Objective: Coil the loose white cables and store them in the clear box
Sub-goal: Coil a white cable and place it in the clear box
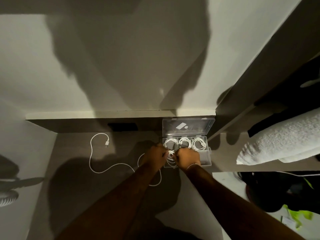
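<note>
A clear box (207, 157) stands open on the dark desk, its lid (188, 127) tilted back against the wall. Three coiled white cables (185, 143) lie in its far compartments. My left hand (155, 155) and my right hand (187, 157) meet over the box's near left compartment, both gripping a partly wound white cable coil (170, 157). The rest of that cable seems to be the loose white cable (110, 166) that trails left across the desk in loops, ending in a plug (107, 142).
A dark rectangular slot (123, 126) is set in the desk's back edge. A white towel (280, 139) and dark items sit on shelves to the right. A wall stands right behind the desk.
</note>
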Available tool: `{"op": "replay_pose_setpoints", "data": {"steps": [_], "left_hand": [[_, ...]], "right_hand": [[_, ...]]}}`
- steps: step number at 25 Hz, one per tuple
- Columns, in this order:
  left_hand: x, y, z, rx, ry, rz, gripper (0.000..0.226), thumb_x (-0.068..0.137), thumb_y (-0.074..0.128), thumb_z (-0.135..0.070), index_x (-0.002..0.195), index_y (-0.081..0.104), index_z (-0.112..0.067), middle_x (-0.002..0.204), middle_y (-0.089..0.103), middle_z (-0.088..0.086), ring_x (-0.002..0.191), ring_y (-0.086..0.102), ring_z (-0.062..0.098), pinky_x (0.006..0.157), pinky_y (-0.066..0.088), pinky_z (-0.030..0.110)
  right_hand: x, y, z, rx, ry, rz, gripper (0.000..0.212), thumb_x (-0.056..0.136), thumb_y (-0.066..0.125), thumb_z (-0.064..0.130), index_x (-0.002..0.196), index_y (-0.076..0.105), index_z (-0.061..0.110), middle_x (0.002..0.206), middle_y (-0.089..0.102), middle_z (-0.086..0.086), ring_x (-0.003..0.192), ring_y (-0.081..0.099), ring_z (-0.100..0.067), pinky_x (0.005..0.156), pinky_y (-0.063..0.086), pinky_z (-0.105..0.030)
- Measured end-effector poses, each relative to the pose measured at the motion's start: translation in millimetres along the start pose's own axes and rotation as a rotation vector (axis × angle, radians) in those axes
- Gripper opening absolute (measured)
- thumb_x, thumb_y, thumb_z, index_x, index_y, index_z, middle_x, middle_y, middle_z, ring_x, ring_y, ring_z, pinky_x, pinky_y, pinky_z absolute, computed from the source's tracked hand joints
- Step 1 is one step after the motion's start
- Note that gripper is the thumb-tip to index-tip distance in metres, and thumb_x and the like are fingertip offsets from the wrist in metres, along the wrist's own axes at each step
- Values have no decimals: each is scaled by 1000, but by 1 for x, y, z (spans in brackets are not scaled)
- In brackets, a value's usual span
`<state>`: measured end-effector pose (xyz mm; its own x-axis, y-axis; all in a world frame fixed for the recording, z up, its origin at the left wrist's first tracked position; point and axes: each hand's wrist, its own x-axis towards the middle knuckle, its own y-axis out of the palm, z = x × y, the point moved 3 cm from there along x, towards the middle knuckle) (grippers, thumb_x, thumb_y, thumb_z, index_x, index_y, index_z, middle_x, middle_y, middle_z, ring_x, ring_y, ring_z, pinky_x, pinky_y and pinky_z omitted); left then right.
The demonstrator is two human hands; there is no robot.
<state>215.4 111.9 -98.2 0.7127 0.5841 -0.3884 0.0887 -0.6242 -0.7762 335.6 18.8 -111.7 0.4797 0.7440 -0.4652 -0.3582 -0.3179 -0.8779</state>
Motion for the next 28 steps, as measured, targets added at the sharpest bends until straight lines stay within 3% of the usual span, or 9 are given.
{"op": "replay_pose_setpoints", "data": {"steps": [5,9,12,15,16,18,23,26,28], "left_hand": [[6,-3,0,-34,23,11,23,105,61,-19,108,80,-6,121,74,14,107,70,30,96,56,44],[1,1,-1,79,95,88,26,105,56,-20,105,79,-7,130,66,10,112,67,30,93,53,42],[-6,8,4,280,142,89,27,106,51,-29,122,71,-21,149,56,6,119,67,36,90,57,45],[-14,20,17,450,208,74,43,106,48,-34,147,53,-27,171,32,4,145,48,38,100,55,51],[-16,23,22,482,224,81,49,106,48,-36,153,46,-27,174,25,5,152,39,38,103,52,53],[-18,25,29,495,229,85,56,104,52,-38,158,40,-29,177,15,5,157,27,38,106,48,58],[-16,25,26,599,241,85,53,100,52,-37,151,49,-21,177,14,8,155,24,47,116,32,70],[-14,24,15,675,264,66,45,96,53,-31,138,61,-15,175,21,9,147,33,52,117,23,74],[-14,24,8,688,240,55,43,94,54,-30,133,67,-16,174,23,7,147,33,52,117,21,73]], "right_hand": [[1,7,15,-52,56,30,21,101,57,25,110,75,17,113,79,-9,105,76,-31,90,58,-41],[-4,21,16,-75,33,18,26,105,51,28,103,74,17,107,80,-8,99,77,-30,89,57,-40],[-8,27,15,-34,41,-80,36,106,50,38,101,76,14,103,81,-9,96,78,-32,86,57,-38],[-18,28,14,17,60,-182,36,93,76,43,83,79,8,77,78,-14,68,77,-34,62,61,-38],[-20,29,12,10,71,-188,39,93,75,46,85,80,8,76,78,-15,66,76,-33,61,61,-38],[-21,33,9,52,94,-123,47,104,55,51,102,80,11,92,80,-15,82,77,-33,74,61,-38],[-21,31,11,42,65,-192,47,105,54,51,100,80,12,94,81,-11,82,77,-32,75,58,-37],[-26,31,10,-33,26,-222,28,88,83,41,78,81,15,72,79,-8,60,75,-29,68,59,-38],[-30,28,9,-84,-20,-306,21,79,91,35,75,81,17,68,78,-7,55,74,-28,68,60,-39]]}}
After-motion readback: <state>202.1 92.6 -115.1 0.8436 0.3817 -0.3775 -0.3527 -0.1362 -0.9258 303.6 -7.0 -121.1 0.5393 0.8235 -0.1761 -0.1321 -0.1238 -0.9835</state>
